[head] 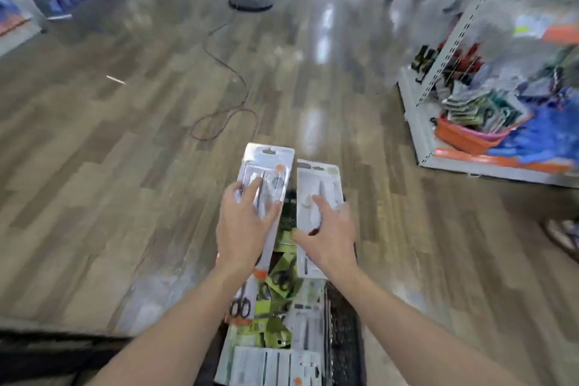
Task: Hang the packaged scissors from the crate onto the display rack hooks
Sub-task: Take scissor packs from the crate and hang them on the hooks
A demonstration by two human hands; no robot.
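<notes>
Mesh crate (343, 332), glossy flat scissor packs (268, 166).

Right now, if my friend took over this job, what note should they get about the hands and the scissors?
Left hand holds one scissors pack. Right hand holds a second pack. Both packs are lifted above the crate, which has many more packs inside. The rack stands ahead on the right, across the floor. These two packs are not hung yet. Left to do: carry them to the rack's hooks, hang them, then go back for the rest.
</notes>
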